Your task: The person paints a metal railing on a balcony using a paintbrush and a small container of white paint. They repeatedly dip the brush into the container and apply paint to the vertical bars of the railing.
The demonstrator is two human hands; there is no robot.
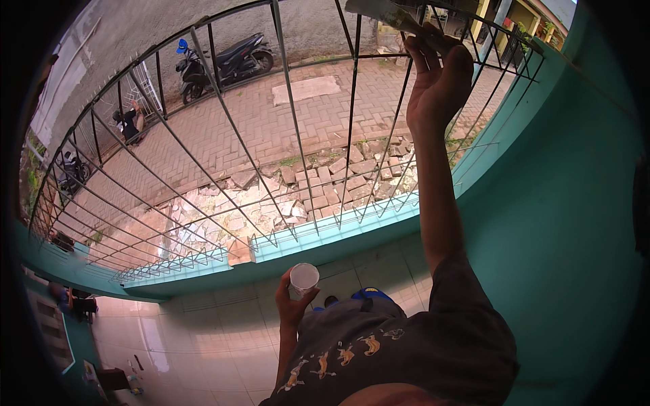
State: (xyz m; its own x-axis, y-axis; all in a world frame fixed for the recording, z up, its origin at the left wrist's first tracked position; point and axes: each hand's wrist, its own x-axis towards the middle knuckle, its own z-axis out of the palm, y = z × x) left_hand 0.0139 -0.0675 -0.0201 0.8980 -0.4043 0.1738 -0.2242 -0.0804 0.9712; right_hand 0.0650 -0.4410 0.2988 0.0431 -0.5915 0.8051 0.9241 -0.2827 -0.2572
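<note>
My left hand [292, 301] is closed around a white cup [305, 276], held upright over the tiled floor in front of my body. The inside of the cup looks pale; I cannot make out what is in it. Raised high on the right, my right hand [439, 78] grips a flat, broad-ended grey tool [384, 12], its wide end pointing left. Whether it is a brush or a scraper does not show. The tool is by the upper rail of a dark metal railing [296, 128]; I cannot tell if they touch.
A turquoise wall [542, 237] curves along my right. The railing stands on a low turquoise ledge [325, 233]. Beyond lie broken bricks [325, 186], a paved lane [250, 128], a black motorbike [233, 62] and a person [128, 125] crouched by a white gate. Small items lie on the floor lower left.
</note>
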